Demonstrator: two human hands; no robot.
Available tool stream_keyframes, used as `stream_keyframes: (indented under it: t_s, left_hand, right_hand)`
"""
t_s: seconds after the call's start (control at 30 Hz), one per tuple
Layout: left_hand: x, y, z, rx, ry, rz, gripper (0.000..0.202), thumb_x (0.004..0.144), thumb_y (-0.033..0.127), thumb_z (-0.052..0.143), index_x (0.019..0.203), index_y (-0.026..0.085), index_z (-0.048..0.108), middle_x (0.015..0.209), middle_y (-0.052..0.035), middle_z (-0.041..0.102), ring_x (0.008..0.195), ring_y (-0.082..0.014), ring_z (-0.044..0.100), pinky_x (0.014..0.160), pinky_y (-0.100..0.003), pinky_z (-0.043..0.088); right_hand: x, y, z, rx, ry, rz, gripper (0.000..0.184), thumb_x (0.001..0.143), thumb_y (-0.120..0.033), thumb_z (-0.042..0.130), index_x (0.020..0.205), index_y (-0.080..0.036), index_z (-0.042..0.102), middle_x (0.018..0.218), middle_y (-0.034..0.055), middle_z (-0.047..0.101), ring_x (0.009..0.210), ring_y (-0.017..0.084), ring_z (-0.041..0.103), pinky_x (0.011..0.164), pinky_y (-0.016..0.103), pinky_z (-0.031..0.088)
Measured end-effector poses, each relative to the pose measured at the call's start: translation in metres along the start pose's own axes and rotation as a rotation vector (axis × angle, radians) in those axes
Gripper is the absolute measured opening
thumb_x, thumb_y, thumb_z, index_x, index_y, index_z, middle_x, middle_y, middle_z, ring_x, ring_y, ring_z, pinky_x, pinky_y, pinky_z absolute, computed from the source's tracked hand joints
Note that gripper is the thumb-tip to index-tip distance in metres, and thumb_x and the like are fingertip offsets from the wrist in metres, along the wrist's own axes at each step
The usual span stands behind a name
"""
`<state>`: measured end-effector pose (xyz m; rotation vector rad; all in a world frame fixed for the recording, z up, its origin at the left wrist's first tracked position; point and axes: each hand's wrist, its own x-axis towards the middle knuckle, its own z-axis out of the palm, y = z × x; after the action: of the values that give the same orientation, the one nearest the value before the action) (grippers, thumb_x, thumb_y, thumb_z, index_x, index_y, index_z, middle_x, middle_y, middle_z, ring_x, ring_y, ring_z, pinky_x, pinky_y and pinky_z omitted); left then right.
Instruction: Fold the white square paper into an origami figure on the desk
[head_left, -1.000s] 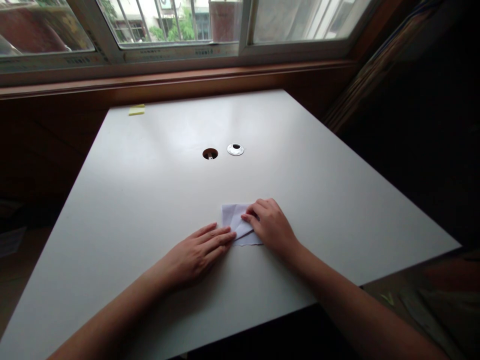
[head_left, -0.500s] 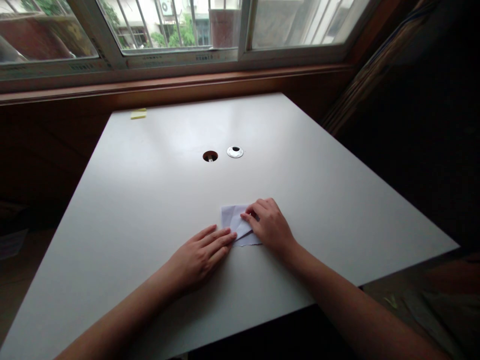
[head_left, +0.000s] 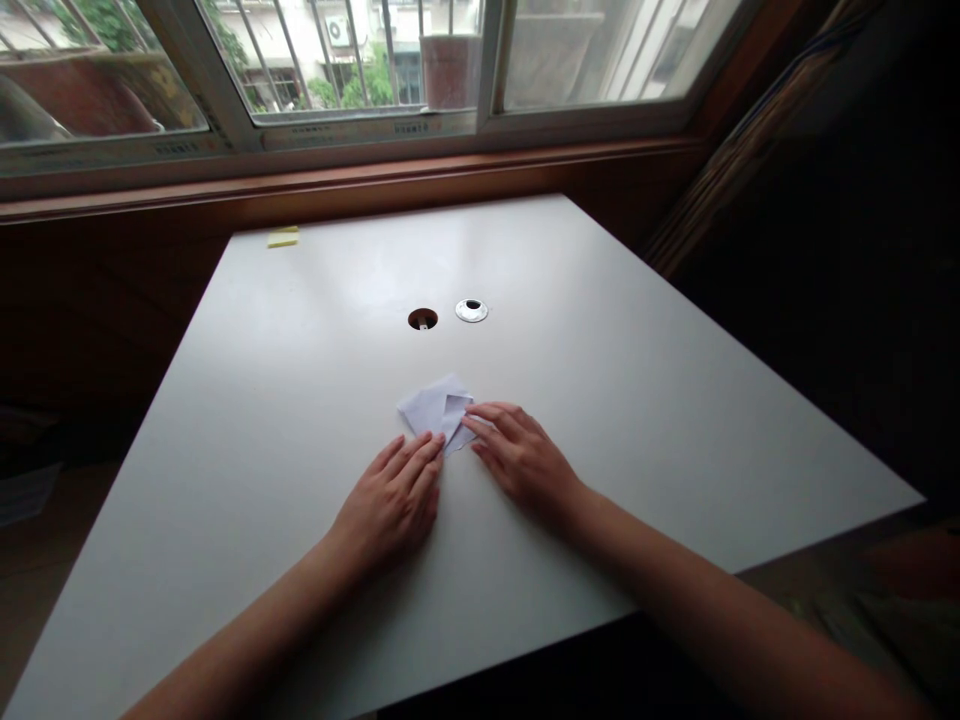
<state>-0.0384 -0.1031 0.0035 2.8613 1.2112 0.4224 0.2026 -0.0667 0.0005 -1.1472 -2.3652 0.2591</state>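
Observation:
A small sheet of white paper (head_left: 429, 408), partly folded, lies on the white tabletop (head_left: 300, 400). One flap near its right side stands slightly raised. My left hand (head_left: 397, 490) lies flat with outstretched fingers, their tips pressing the paper's near edge. At the paper's right edge, the fingers of my right hand (head_left: 521, 450) are stretched out and touch the flap; the thumb sits a little apart below them. Part of the near edge is hidden under my left fingertips.
Beyond the paper are a round cable hole (head_left: 423, 319) and a silver grommet cover (head_left: 472, 311). A yellow sticky-note pad (head_left: 283, 237) lies at the far left corner. A barred window (head_left: 360, 60) rises behind the table.
The paper has turned and shifted left and slightly away from me. My right hand has moved left with it, its pinch loosened into stretched fingers. My left fingers now point more forward.

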Motion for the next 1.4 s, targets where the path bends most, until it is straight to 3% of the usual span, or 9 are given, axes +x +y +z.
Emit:
stream_keyframes:
  t_s: [0.13,0.43,0.57,0.63,0.77,0.83,0.93,1.4]
  left_hand:
    - [0.001,0.003,0.001,0.017,0.010,-0.029,0.041,0.095,0.021,0.043,0.134,0.012,0.054,0.150,-0.0130,0.046,0.140,-0.0278,0.043,0.116,-0.048,0.035]
    - [0.000,0.003,0.002,0.001,0.008,-0.043,0.045,0.095,0.020,0.043,0.139,0.014,0.050,0.150,-0.0127,0.047,0.141,-0.0283,0.042,0.117,-0.049,0.034]
    - [0.000,0.004,0.001,-0.006,0.002,-0.049,0.045,0.095,0.020,0.043,0.139,0.013,0.050,0.150,-0.0134,0.046,0.140,-0.0286,0.042,0.117,-0.049,0.034]
    - [-0.001,0.004,0.000,-0.008,-0.005,-0.047,0.045,0.095,0.020,0.042,0.139,0.012,0.050,0.151,-0.0143,0.045,0.140,-0.0290,0.042,0.117,-0.049,0.034]
    - [-0.001,0.003,-0.001,-0.003,-0.015,-0.035,0.045,0.095,0.021,0.042,0.139,0.010,0.049,0.151,-0.0145,0.045,0.140,-0.0290,0.042,0.116,-0.050,0.035]
    - [-0.001,0.002,-0.001,-0.007,-0.014,-0.032,0.045,0.095,0.021,0.042,0.139,0.010,0.049,0.150,-0.0143,0.046,0.140,-0.0291,0.042,0.116,-0.050,0.035]
    - [-0.001,0.001,0.000,-0.016,-0.010,-0.030,0.045,0.095,0.021,0.042,0.138,0.010,0.050,0.150,-0.0142,0.046,0.140,-0.0293,0.042,0.116,-0.051,0.036]
    - [-0.001,-0.004,0.002,-0.032,-0.002,-0.023,0.040,0.095,0.022,0.043,0.131,0.011,0.054,0.147,-0.0137,0.049,0.136,-0.0282,0.045,0.115,-0.048,0.037]
  right_hand:
    - [0.006,-0.001,0.000,-0.074,-0.107,-0.051,0.044,0.101,-0.029,0.043,0.144,-0.022,0.048,0.150,0.0058,0.047,0.144,0.027,0.033,0.115,0.049,0.033]
    - [0.023,0.002,0.001,-0.071,-0.177,-0.093,0.043,0.101,-0.031,0.043,0.143,-0.028,0.049,0.148,0.0044,0.051,0.145,0.026,0.032,0.119,0.050,0.023]
    - [0.031,0.009,0.002,-0.028,-0.104,-0.052,0.042,0.101,-0.032,0.044,0.141,-0.024,0.051,0.147,0.0075,0.050,0.136,0.025,0.040,0.115,0.046,0.030]
    - [0.037,0.016,0.003,0.011,-0.043,0.010,0.040,0.100,-0.033,0.046,0.137,-0.021,0.054,0.136,0.0103,0.056,0.124,0.025,0.047,0.110,0.043,0.036]
    - [0.055,0.031,0.004,0.080,-0.003,0.090,0.024,0.096,-0.036,0.055,0.110,-0.022,0.068,0.107,0.0079,0.064,0.108,0.024,0.050,0.101,0.039,0.040]
    - [0.063,0.036,0.006,0.081,0.004,0.099,0.019,0.093,-0.039,0.060,0.095,-0.022,0.071,0.105,0.0070,0.063,0.106,0.023,0.049,0.101,0.039,0.039]
    - [0.074,0.040,0.010,0.080,-0.023,0.085,0.019,0.091,-0.037,0.063,0.086,-0.020,0.070,0.104,0.0066,0.062,0.103,0.022,0.048,0.098,0.037,0.039]
    - [0.096,0.026,0.017,-0.021,-0.189,0.232,0.014,0.091,-0.031,0.062,0.085,-0.019,0.066,0.106,0.0068,0.060,0.097,0.021,0.053,0.089,0.034,0.042]
